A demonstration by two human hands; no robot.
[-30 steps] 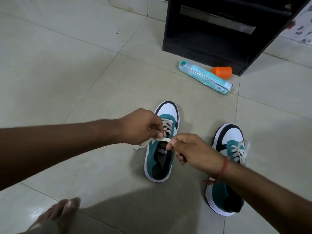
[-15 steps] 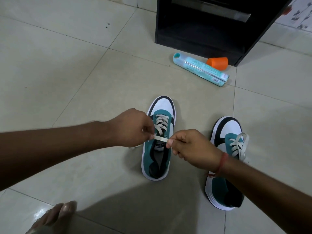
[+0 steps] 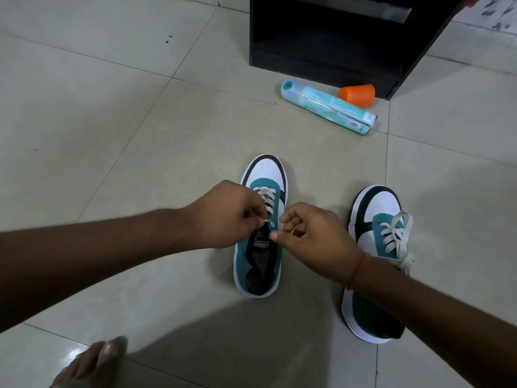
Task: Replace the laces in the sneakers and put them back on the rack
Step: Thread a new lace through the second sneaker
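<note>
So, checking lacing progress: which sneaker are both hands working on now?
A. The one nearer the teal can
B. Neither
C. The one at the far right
A: both the left hand and right hand meet at the middle sneaker, lace tip at its eyelet.

**Open tile to the left, clutter near the rack**

Wide bare floor [image 3: 92,130] lies left of the two sneakers. Between the left sneaker [image 3: 260,247] and the black rack [image 3: 330,43], a teal bottle [image 3: 327,107] lies flat, an orange cup [image 3: 356,95] just beside it, partly blocking the rack's mouth.
</note>
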